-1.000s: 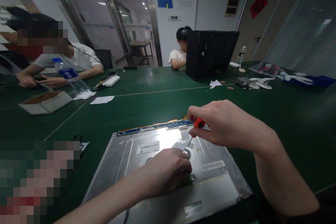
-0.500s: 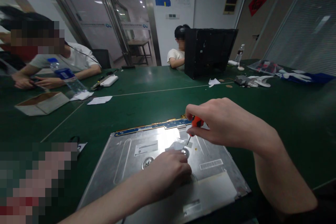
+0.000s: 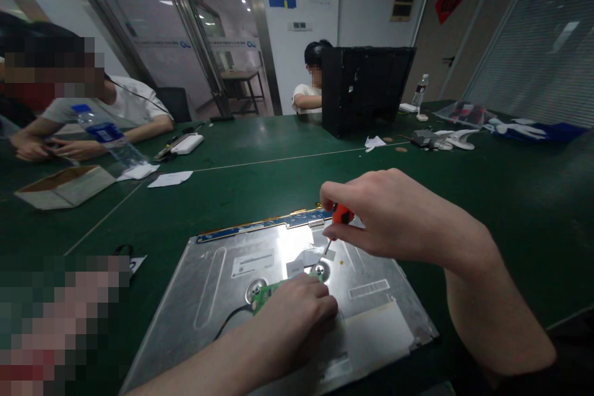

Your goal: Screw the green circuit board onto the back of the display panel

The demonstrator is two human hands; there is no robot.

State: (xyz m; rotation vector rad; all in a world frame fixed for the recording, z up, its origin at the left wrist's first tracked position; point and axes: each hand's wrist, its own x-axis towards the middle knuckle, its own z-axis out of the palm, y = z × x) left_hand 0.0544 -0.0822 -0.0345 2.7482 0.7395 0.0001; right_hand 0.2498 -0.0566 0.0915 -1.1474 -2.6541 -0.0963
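Observation:
A flat metal panel [image 3: 213, 297] lies on the green table, with a blue circuit strip [image 3: 301, 218] along its far edge. My right hand [image 3: 385, 216] grips a red and black screwdriver [image 3: 342, 214], its thin shaft pointing down near a round screw mount [image 3: 320, 270]. My left hand [image 3: 301, 315] rests over a green circuit board [image 3: 266, 294], fingers curled at its edge. A dark cable [image 3: 232, 315] runs from the board's left end. The left fingertips are partly hidden, so their hold on the board is mostly covered.
A black boxy device [image 3: 366, 90] stands at the table's far side, before a seated person [image 3: 309, 96]. Another person [image 3: 134, 102] sits at the left, near a bottle [image 3: 109, 139] and an open box [image 3: 67, 189]. Gloves [image 3: 455, 138] and paper scraps [image 3: 170, 179] lie about.
The green board and its cable have come into view from under my left hand. My right hand keeps hold of the screwdriver. The whole view has shifted slightly.

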